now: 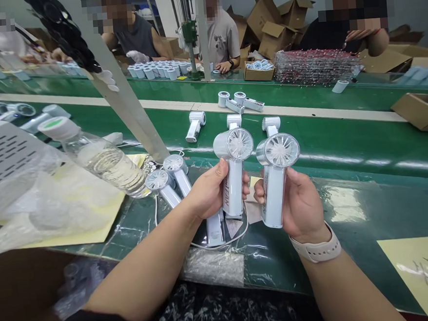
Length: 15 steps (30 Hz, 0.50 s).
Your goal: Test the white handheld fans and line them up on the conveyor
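Two pale blue handheld fans are held upright side by side above the bench. My left hand (210,189) is closed around the handle of the left handheld fan (232,186), thumb on its near side. Wearing a pale watch strap, my right hand (303,203) grips the handle of the right handheld fan (274,195). Both round grilles face me. Beneath my left forearm lie more handheld fans, one with its grille (157,180) showing and another (178,170) beside it. A white cable loops around them on the bench.
A green conveyor belt (308,139) carries several more fans. On the left, a clear bottle (104,161) leans near a slanted post (129,103) and plastic bags. A yellow sheet (423,273) lies at the right. Other people sit across the belt, with cardboard boxes (276,36) behind.
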Available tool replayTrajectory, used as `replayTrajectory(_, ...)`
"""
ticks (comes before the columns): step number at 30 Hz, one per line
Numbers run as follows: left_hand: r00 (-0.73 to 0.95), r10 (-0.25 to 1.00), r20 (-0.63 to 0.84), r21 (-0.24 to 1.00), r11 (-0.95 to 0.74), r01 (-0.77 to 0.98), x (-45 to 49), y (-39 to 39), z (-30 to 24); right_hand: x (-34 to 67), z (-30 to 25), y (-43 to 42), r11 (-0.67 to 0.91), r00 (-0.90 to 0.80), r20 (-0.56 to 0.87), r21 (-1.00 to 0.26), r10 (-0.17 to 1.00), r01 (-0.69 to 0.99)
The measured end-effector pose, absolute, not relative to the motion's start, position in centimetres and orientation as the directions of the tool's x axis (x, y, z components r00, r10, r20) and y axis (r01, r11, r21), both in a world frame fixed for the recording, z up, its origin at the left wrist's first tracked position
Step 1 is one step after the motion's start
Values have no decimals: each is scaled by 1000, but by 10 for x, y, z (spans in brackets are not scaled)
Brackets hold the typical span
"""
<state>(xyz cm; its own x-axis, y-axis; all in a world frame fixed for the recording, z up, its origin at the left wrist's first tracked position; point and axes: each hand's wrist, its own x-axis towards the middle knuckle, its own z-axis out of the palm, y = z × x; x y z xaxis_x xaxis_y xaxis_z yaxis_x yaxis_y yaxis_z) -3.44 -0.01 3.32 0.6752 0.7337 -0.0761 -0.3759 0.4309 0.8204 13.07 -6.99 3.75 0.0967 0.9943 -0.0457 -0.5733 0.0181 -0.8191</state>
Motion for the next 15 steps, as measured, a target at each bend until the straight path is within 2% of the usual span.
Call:
replayTrajectory(4,692,718,-70,806,450,-385,-35,1,33,133,36,-72,27,100,-30,-853,995,-522)
replayTrajectory(9,670,742,0,787,413,-458,-35,3,32,137,36,-70,100,238,-44,-822,970,-560)
replayTrajectory(15,674,737,46,866,307,-395,-39,2,33,139,37,-68,119,240,-14,-837,971,-534)
